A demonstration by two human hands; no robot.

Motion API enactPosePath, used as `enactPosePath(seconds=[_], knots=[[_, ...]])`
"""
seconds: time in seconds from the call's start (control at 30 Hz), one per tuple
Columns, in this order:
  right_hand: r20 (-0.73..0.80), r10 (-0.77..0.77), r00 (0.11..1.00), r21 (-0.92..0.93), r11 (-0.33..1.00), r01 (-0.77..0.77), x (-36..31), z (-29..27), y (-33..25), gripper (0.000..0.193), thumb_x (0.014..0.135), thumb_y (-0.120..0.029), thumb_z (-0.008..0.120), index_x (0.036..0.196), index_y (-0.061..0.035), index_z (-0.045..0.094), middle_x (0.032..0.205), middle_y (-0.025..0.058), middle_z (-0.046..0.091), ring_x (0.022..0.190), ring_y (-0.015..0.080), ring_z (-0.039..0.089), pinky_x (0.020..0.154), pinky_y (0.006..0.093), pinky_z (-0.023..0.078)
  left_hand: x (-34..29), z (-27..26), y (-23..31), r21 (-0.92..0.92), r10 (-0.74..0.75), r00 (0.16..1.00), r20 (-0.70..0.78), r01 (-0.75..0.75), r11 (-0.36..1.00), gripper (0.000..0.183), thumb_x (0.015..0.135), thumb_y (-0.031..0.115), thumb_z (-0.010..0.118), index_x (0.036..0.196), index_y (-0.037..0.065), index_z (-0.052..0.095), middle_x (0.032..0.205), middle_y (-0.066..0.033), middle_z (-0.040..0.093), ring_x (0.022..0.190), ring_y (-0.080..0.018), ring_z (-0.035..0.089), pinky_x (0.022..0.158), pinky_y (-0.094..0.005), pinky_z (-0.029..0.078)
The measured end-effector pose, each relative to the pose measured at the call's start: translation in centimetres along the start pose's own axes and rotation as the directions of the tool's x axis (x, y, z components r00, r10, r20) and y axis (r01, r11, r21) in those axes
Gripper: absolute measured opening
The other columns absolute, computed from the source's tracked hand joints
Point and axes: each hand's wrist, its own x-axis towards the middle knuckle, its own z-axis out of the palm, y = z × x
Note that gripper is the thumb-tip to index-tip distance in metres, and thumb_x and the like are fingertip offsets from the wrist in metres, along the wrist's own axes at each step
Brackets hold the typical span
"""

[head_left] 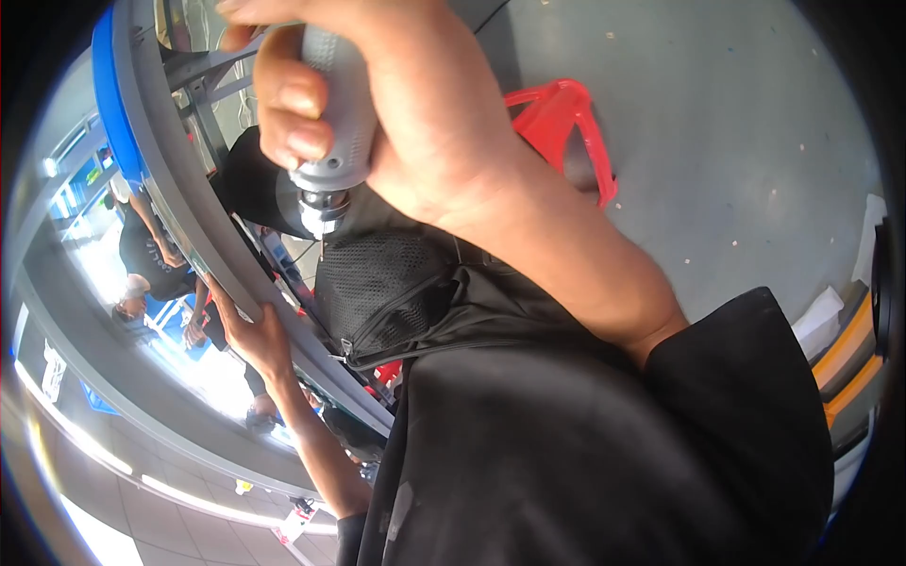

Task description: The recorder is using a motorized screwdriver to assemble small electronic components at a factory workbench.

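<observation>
My right hand point(415, 113) is wrapped round a grey power screwdriver point(342, 141), large and close in the view. Its metal chuck point(324, 209) and thin bit point down. Lower on the left, my left hand point(253, 330) rests against the grey edge of a long bench point(231, 269), fingers stretched along it and thumb apart. What lies under those fingertips is too small to make out. Between the hands and my body hangs a black mesh pouch point(387, 283) with a zip.
A red plastic stool point(566, 108) stands on the grey floor point(698, 123) at the upper right. Beyond the bench are other people point(151, 255) by bright windows or lights. Orange-yellow bars point(845, 354) and white sheets point(819, 319) show at the right rim.
</observation>
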Motion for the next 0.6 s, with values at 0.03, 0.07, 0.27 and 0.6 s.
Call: enactPosePath(seconds=[0.03, 0.07, 0.27, 0.6], knots=[[-0.072, -0.104, 0.992, -0.087, 0.991, 0.097, -0.2, 0.7, 0.0, 0.017, 0.084, -0.013, 0.061, 0.074, 0.0013, 0.060, 0.049, 0.0049, 0.051, 0.038, 0.0133, 0.046, 0.039, 0.0270, 0.039, 0.2, -0.1, -0.3, -0.012, -0.004, 1.000, 0.005, 0.004, 1.000, 0.076, 0.074, -0.004, 0.059, 0.146, 0.005, 0.035, 0.146, -0.0200, 0.041, 0.135, -0.0345, 0.039, 0.111, -0.0389, 0.031], [-0.135, -0.211, 0.968, -0.179, 0.966, 0.186, -0.3, 1.1, 0.0, 0.015, 0.080, -0.007, 0.063, 0.070, 0.0040, 0.063, 0.051, 0.0101, 0.053, 0.041, 0.0181, 0.051, 0.042, 0.0308, 0.041, 0.4, -0.1, -0.6, -0.024, -0.008, 1.000, 0.010, 0.008, 1.000, 0.077, 0.074, -0.005, 0.059, 0.146, 0.004, 0.035, 0.146, -0.0201, 0.041, 0.135, -0.0345, 0.039, 0.111, -0.0388, 0.032], [-0.150, -0.231, 0.961, -0.161, 0.965, 0.207, -0.8, 1.8, -0.7, 0.020, 0.077, -0.006, 0.063, 0.061, 0.0023, 0.057, 0.048, 0.0083, 0.049, 0.040, 0.0165, 0.049, 0.041, 0.0306, 0.041, 0.1, -0.2, 0.7, 0.017, -0.034, 0.999, 0.026, 0.034, 0.999, 0.079, 0.072, -0.007, 0.057, 0.147, 0.004, 0.033, 0.146, -0.0201, 0.041, 0.136, -0.0345, 0.039, 0.111, -0.0390, 0.032], [-0.169, -0.196, 0.966, -0.166, 0.972, 0.168, -0.7, 1.4, 0.0, 0.021, 0.077, -0.008, 0.062, 0.059, -0.0005, 0.054, 0.047, 0.0059, 0.048, 0.038, 0.0146, 0.047, 0.040, 0.0306, 0.039, -0.1, 0.0, -0.2, -0.026, -0.062, 0.997, 0.040, 0.063, 0.998, 0.081, 0.071, -0.008, 0.057, 0.147, 0.003, 0.032, 0.146, -0.0209, 0.040, 0.136, -0.0341, 0.039, 0.111, -0.0394, 0.032]])
